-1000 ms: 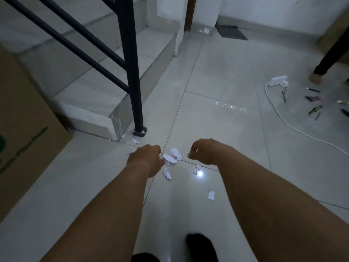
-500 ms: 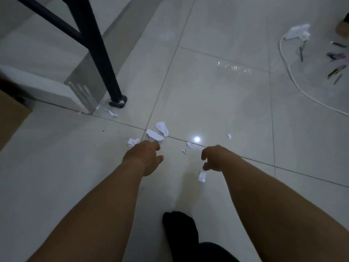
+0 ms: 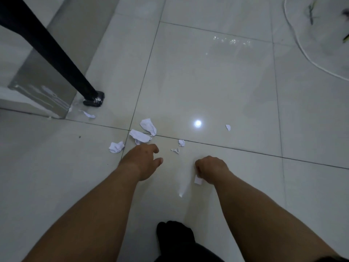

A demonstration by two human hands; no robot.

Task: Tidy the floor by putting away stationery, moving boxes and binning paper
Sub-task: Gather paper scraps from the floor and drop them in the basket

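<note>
Nearest, we see our right hand (image 3: 211, 170) curled in a narrow grip at a paper bit (image 3: 198, 180). Our left hand (image 3: 141, 161) spreads wide, empty. Just beyond, scraps (image 3: 139, 136) litter the floor (image 3: 207, 82); far right, a cable (image 3: 309, 61).

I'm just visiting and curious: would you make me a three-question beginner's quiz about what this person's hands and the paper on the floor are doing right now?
1. True or false: the left hand is closed in a fist.
2. Which hand is right beside the flat paper scrap? A) left B) right C) neither
3. Fill in: a torn paper strip lies near the foot of the black ____.

Key: 1 false, its fingers are spread above the floor. 2 B, the right hand, curled shut. 3 post.
</note>
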